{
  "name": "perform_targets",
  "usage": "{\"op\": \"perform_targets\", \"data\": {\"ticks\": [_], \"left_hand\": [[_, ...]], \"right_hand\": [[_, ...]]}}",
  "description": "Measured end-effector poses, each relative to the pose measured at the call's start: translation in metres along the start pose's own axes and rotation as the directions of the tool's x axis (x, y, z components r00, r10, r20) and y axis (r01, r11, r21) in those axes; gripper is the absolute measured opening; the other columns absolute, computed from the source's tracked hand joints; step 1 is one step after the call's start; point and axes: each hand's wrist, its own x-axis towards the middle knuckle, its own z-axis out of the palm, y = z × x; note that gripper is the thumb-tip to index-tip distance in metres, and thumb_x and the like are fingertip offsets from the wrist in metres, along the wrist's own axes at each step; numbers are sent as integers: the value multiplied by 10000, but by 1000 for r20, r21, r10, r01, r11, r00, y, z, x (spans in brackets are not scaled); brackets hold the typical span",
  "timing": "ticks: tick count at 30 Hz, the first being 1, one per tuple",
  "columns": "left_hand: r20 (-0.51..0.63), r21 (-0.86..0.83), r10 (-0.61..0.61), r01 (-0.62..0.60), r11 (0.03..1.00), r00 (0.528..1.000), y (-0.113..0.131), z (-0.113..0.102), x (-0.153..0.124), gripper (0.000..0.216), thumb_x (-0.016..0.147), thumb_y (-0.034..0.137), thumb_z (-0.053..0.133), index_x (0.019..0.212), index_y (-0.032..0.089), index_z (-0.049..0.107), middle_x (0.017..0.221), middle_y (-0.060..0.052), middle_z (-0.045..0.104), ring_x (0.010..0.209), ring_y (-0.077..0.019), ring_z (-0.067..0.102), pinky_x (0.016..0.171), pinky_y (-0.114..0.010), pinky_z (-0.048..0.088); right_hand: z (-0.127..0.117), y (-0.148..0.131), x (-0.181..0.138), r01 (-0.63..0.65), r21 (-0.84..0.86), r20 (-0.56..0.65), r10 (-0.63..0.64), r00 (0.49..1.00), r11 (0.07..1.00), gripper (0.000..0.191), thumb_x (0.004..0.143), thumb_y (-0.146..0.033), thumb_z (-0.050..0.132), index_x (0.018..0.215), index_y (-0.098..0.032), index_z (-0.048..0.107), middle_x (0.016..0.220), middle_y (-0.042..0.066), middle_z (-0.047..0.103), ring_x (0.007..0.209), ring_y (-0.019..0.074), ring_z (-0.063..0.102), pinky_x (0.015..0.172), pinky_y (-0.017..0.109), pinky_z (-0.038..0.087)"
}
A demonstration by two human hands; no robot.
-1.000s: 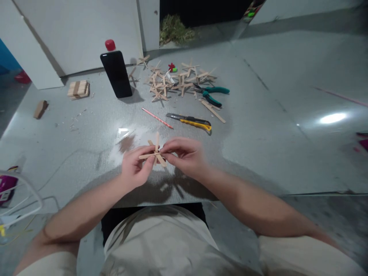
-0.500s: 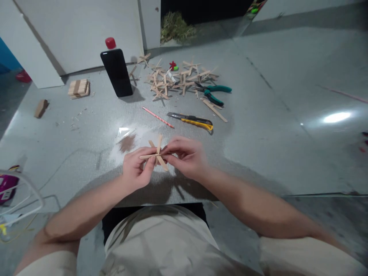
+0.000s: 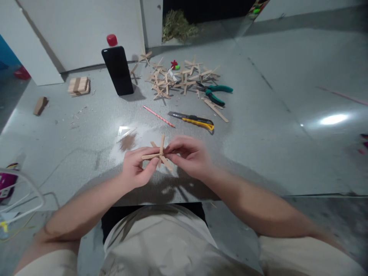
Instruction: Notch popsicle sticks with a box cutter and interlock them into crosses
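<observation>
A star of crossed wooden craft sticks (image 3: 160,155) is held just above the grey floor in front of me. My left hand (image 3: 137,168) grips it from the left, fingers curled around the sticks. My right hand (image 3: 188,155) pinches its centre from the right with thumb and fingertips. Both forearms reach in from the bottom of the view over my light trousers.
Beyond the hands lie a yellow utility knife (image 3: 192,120), a pink pencil (image 3: 159,116), green pliers (image 3: 215,92) and a heap of finished stick stars (image 3: 175,76). A black phone (image 3: 118,70) stands propped against a red-capped bottle. A stack of sticks (image 3: 78,85) lies at left.
The stick star has turned slightly between my fingers. Both hands stay in the same place, and the view has shifted a little.
</observation>
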Motion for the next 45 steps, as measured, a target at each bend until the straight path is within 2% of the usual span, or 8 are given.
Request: {"op": "perform_targets", "data": {"ticks": [5,8,12,20,29,35,41,45], "left_hand": [[11,141,135,-135,981,991,-13,-13,7,609,946,470,707,1478,190,608,692,58,591,547,-103,557,546,-231,519],[-1,217,234,-228,949,972,-19,-22,14,753,873,490,756,1532,177,567,1042,-78,682,833,-189,679,704,-329,621],[155,171,320,-344,923,935,-19,-26,18,818,903,336,734,1646,174,429,1532,-224,581,1292,-344,693,930,-451,683],[128,160,438,-454,876,890,-16,-20,17,720,924,202,673,1612,129,472,1558,-211,607,1333,-312,702,996,-420,692],[135,187,437,-456,870,889,-12,-23,16,642,940,214,732,1546,110,550,1458,-230,683,1250,-285,754,990,-353,687],[160,75,369,-384,920,916,-15,-22,15,620,941,172,676,1545,125,548,1496,-236,653,1324,-294,711,1035,-399,665],[178,37,333,-344,938,926,-18,-19,16,890,903,566,804,1636,196,458,1524,-218,634,1361,-351,681,1060,-497,654],[213,46,325,-342,939,921,-15,-18,16,864,908,462,798,1639,177,437,1557,-224,600,1396,-358,651,1087,-510,633]], "right_hand": [[-5,-3,2,-174,146,28,172,985,974,153,942,-388,816,903,-255,749,896,16,756,850,171,732,790,320,619],[-4,-6,2,-209,176,46,204,978,962,242,922,-475,830,885,-253,743,878,19,747,825,169,713,772,318,611],[0,-8,1,-236,213,111,216,970,948,215,935,-448,813,884,-252,739,842,7,726,767,152,679,713,294,585],[3,-8,-1,-375,215,200,335,921,902,140,875,-314,831,902,-231,722,820,-7,719,723,135,674,693,281,577],[2,-7,-1,-352,244,221,302,927,904,99,883,-273,815,908,-232,728,841,-1,722,733,141,680,703,289,589],[4,-3,-4,-380,302,220,324,920,874,208,891,-406,855,908,-237,734,864,5,729,777,147,684,723,294,594],[4,-5,-2,-425,342,208,373,904,838,309,858,-500,887,881,-238,724,862,0,719,780,141,683,736,291,594],[4,-7,0,-463,336,215,412,886,820,359,829,-526,906,847,-229,705,820,-14,689,725,131,649,686,275,569]]}}
